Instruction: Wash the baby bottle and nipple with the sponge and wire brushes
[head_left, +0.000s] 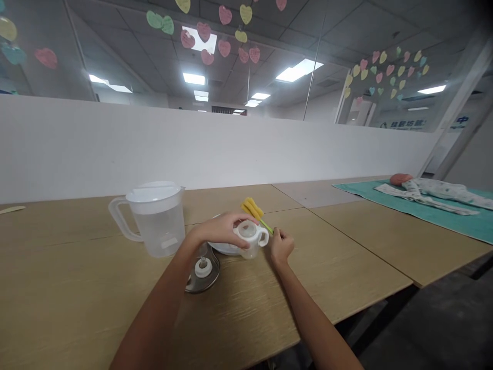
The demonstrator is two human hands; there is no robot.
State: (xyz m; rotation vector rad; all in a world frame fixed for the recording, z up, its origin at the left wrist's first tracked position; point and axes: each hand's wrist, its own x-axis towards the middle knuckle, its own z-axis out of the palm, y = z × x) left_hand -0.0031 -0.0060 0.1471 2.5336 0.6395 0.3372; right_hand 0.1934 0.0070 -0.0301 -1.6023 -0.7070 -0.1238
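Note:
My left hand (227, 228) is closed around a small clear bottle (251, 251) with a white collar and side handle, its round top facing me. My right hand (282, 245) pinches the green handle of a brush (265, 224); its yellow sponge head (252, 207) points up and left, behind the bottle. Under my left hand lies a white plate (225, 250), partly hidden. Nearer to me, a round metal tray (210, 281) carries a white ring with a clear nipple (203, 267). My left forearm covers part of the tray.
A clear pitcher (159, 223) with a white lid stands left of my hands. On the far right, a doll (401, 179) in patterned clothes lies on a teal towel (454, 220). A white wall (231, 149) runs behind the wooden table (246, 308). A pale flat object (12, 209) lies far left.

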